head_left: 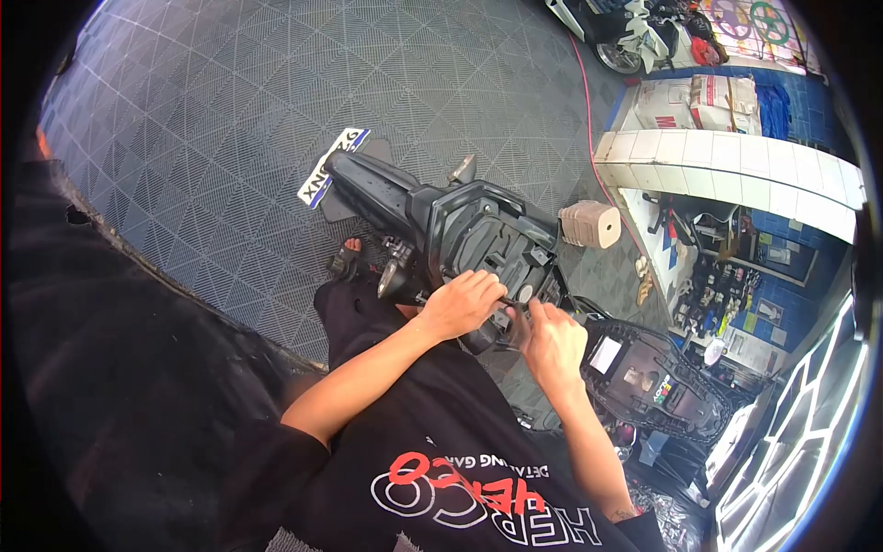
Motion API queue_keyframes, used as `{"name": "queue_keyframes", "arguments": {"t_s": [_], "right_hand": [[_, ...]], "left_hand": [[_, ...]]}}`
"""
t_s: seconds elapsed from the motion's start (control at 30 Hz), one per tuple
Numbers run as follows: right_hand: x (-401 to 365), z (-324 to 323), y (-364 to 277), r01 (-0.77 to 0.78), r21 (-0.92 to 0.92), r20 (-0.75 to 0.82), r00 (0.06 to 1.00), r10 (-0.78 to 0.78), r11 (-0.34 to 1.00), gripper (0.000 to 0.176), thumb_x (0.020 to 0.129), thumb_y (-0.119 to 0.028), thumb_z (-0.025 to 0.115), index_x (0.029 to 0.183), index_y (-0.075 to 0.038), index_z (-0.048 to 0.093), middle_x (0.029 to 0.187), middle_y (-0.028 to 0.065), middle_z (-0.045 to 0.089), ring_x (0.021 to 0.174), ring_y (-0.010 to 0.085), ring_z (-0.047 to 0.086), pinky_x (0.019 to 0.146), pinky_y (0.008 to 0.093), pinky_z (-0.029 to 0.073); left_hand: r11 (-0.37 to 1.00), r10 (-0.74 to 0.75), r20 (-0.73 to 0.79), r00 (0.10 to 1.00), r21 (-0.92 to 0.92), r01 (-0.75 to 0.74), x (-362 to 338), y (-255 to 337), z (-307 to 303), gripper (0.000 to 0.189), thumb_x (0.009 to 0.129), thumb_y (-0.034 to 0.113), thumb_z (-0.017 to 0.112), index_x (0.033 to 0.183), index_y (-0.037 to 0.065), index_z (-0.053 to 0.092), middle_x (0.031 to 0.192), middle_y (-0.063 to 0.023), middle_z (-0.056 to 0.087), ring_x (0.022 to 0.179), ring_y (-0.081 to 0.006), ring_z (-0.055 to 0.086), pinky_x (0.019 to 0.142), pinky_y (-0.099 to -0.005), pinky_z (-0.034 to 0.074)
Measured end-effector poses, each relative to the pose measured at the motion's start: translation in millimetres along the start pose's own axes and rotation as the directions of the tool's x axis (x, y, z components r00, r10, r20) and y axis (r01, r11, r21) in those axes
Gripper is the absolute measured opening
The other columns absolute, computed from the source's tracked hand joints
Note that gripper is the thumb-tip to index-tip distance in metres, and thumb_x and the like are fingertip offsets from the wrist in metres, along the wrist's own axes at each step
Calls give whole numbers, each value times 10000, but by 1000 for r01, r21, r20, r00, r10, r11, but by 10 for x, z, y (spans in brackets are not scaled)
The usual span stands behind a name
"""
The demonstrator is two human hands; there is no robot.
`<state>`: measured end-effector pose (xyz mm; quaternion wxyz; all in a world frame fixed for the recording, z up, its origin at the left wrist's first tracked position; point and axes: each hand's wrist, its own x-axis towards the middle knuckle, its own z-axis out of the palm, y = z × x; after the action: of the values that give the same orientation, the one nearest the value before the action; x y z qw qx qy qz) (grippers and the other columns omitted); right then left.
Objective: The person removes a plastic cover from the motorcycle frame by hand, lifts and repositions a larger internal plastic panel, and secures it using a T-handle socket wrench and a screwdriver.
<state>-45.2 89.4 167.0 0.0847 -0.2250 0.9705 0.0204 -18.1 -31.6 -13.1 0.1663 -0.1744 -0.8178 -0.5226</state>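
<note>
A black motorcycle (375,189) with its seat area uncovered stands in front of me, its licence plate (333,168) pointing to the upper left. Over the near edge of its exposed frame is my left hand (467,304), with the fingers bent and closed. Just to the right, my right hand (555,348) is also closed, thumb and fingers together. A small dark thin piece shows between the two hands, too small to name. Something clear or blurred hangs below the right fingertips.
A black open underseat compartment (644,375) lies right of my right hand. Beige stacked blocks (590,224) stand beyond the motorcycle. A white-tiled ledge (727,156), boxes (694,103), a red hose (589,110) and a white motorcycle (641,41) are at the upper right.
</note>
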Motion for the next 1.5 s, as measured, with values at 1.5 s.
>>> {"name": "queue_keyframes", "arguments": {"t_s": [1.5], "right_hand": [[106,160,110,-512,405,365,850,380,757,465,1004,-293,701,646,5,698,573,113,641,525,320,629,572,407,512]], "left_hand": [[998,-41,54,998,54,38,-10,-22,19,290,840,162,759,1060,84,588,987,-61,590,958,-251,617,843,-375,500]]}}
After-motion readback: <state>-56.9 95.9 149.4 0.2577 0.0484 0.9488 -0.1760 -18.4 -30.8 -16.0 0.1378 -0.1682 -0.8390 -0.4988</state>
